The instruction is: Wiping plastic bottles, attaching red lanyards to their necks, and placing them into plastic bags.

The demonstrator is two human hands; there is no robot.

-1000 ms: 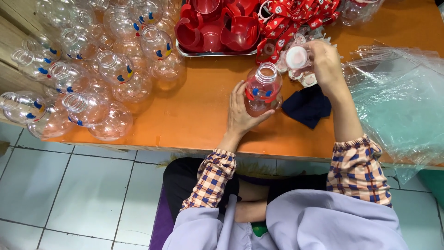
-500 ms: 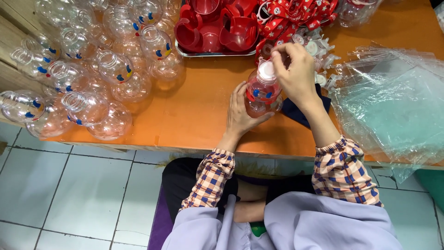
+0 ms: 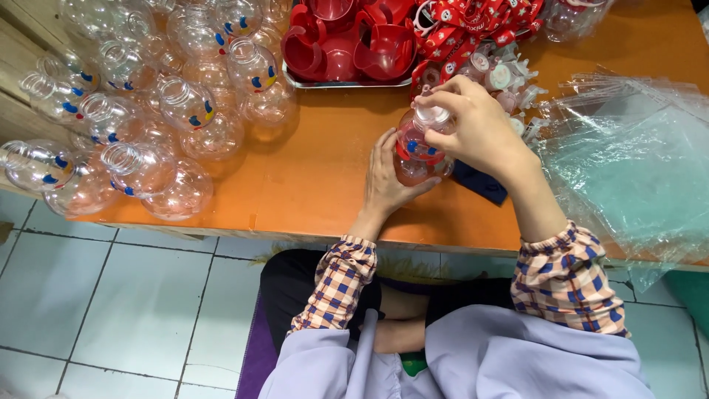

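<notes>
head view: the small clear bottle point(image 3: 415, 151) with red inside stands upright on the orange worktop point(image 3: 317, 177), its long axis pointing up toward the camera, right in front of the person. the left hand point(image 3: 388, 177) is curled round its lower body from the near side, fingers closed on it. the right hand point(image 3: 473, 125) sits directly above, fingertips pinched on the white cap point(image 3: 430, 114) at the bottle's neck. empty clear bottles point(image 3: 148, 111) lie well apart to the left.
</notes>
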